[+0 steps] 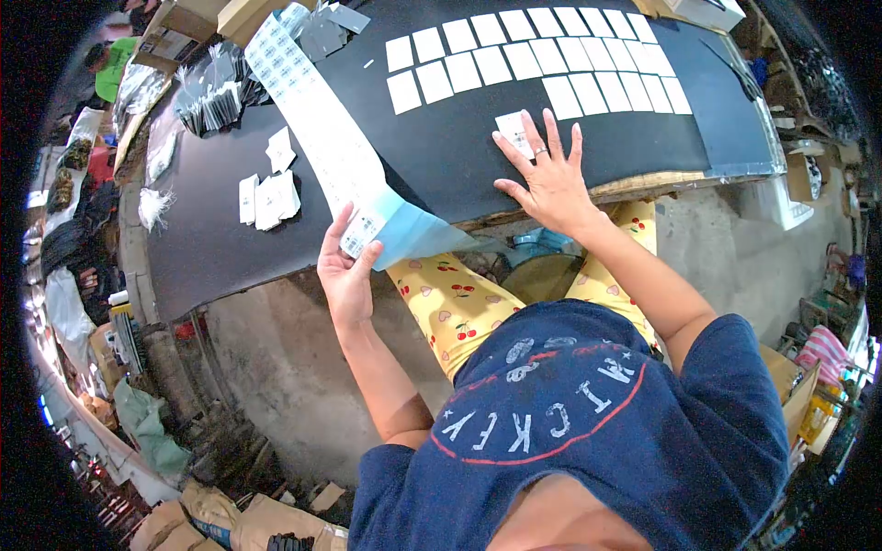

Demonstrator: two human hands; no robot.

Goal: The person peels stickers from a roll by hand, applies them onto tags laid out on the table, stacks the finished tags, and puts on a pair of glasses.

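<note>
My left hand (347, 271) pinches the near end of a long strip of printed labels (317, 119) at the front edge of the black table (202, 248); its bluish backing hangs beside the fingers. Fingers spread, my right hand (551, 179) lies on the table, its fingertips over a white card (514, 134) that bears a printed label. Beyond that hand, blank white cards (525, 61) lie flat in three rows, the nearest row shorter than the others. To the left of the strip sits a small loose pile of white cards (274, 200).
Bundles of dark tags in clear plastic (216, 96) lie at the table's back left, near grey cards (326, 32) and cardboard boxes (170, 37). A white box (707, 11) stands at the back right. Bags and cartons cover the floor at the left.
</note>
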